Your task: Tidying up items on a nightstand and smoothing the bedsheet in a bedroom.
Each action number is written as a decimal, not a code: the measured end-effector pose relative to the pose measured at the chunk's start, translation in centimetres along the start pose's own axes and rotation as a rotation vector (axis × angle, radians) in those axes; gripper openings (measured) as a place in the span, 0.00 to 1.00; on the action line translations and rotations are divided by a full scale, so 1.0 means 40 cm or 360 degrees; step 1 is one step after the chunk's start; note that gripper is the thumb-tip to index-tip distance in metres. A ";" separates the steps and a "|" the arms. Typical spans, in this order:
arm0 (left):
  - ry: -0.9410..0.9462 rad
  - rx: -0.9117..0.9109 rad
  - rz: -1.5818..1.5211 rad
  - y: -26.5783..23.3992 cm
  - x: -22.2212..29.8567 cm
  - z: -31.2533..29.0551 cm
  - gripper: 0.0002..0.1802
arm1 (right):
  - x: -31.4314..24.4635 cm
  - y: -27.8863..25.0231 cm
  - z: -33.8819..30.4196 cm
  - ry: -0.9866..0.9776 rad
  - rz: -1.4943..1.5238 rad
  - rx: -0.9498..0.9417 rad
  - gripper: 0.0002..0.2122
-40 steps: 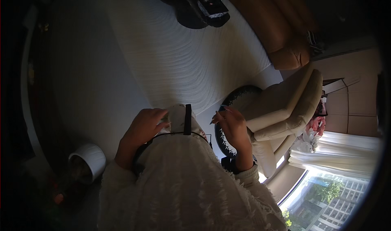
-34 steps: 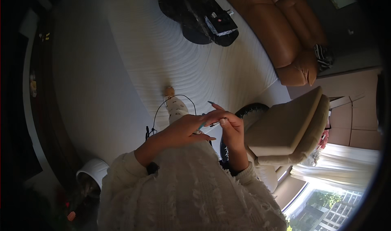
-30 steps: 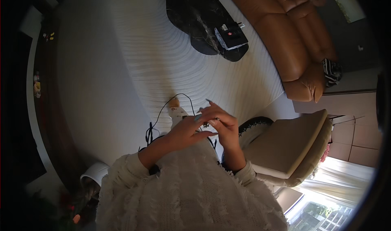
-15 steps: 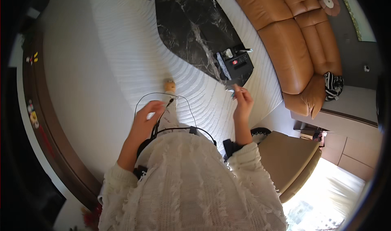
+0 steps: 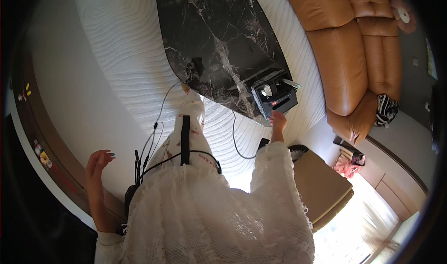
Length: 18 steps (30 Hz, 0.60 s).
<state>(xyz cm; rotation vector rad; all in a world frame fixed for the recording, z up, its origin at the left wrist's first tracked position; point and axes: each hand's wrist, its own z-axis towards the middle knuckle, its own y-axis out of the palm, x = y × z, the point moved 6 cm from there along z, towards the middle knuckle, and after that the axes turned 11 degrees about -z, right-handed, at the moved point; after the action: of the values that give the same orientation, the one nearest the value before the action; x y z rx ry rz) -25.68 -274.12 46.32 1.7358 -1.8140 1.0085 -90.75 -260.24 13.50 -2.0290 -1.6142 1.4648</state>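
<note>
My right hand [image 5: 278, 120] reaches the near right corner of a black marble-patterned table [image 5: 219, 40]. Its fingers are curled together at the near edge of a black organizer tray [image 5: 279, 96]; what they hold, if anything, is hidden. A remote with a red button, partly covered, and a light-coloured item lie in the tray, with thin flat things poking out on its right. My left hand [image 5: 98, 164] hangs out to the left, holding nothing, fingers loosely bent and apart. Black cables [image 5: 156, 124] and a black strap [image 5: 186, 138] lie across my legs.
A brown leather sofa [image 5: 342, 73] stands beyond the table on the right. A tan padded seat [image 5: 321, 185] is close by my right arm. A white wavy-patterned rug [image 5: 125, 64] lies under the table. A dark wooden ledge [image 5: 60, 138] with small figurines runs along the left.
My body has come closer to the table. My left hand has moved away left from the cable in front of me. My right hand has come down to the tray's near edge.
</note>
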 end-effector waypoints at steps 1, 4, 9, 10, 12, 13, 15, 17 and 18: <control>-0.0027 -0.0002 0.0026 -0.010 0.030 0.035 0.14 | -0.007 0.017 -0.024 0.0035 -0.0011 -0.0008 0.10; -0.0021 0.0020 0.0036 -0.049 0.134 0.138 0.17 | -0.079 0.087 -0.106 0.0138 -0.0136 -0.0124 0.08; -0.0002 0.0135 -0.0134 -0.158 0.250 0.253 0.16 | -0.245 0.294 -0.237 -0.0018 -0.0130 -0.0398 0.06; 0.0020 0.0166 -0.0157 -0.201 0.260 0.280 0.16 | -0.326 0.368 -0.265 -0.0175 -0.0181 -0.0474 0.06; 0.0056 0.0104 -0.0144 -0.285 0.286 0.344 0.15 | -0.472 0.529 -0.324 -0.0453 -0.0208 -0.0659 0.06; 0.0088 0.0143 -0.0174 -0.339 0.305 0.375 0.15 | -0.565 0.604 -0.369 -0.0556 -0.0286 -0.0742 0.08; 0.0119 0.0194 -0.0266 -0.455 0.338 0.435 0.14 | -0.704 0.790 -0.440 -0.0659 -0.0330 -0.0932 0.08; 0.0205 0.0260 -0.0269 -0.593 0.360 0.493 0.13 | -0.907 0.953 -0.548 -0.1006 -0.0616 -0.0913 0.08; 0.0322 0.0318 0.0053 -0.663 0.380 0.507 0.13 | -1.028 1.020 -0.632 -0.1037 -0.0625 -0.0994 0.08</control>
<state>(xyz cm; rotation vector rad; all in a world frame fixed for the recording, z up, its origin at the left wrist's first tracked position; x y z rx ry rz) 1.91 -298.03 50.01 1.6499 -1.6671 1.3675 -42.37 -299.57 23.90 -1.3395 -2.8279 1.7002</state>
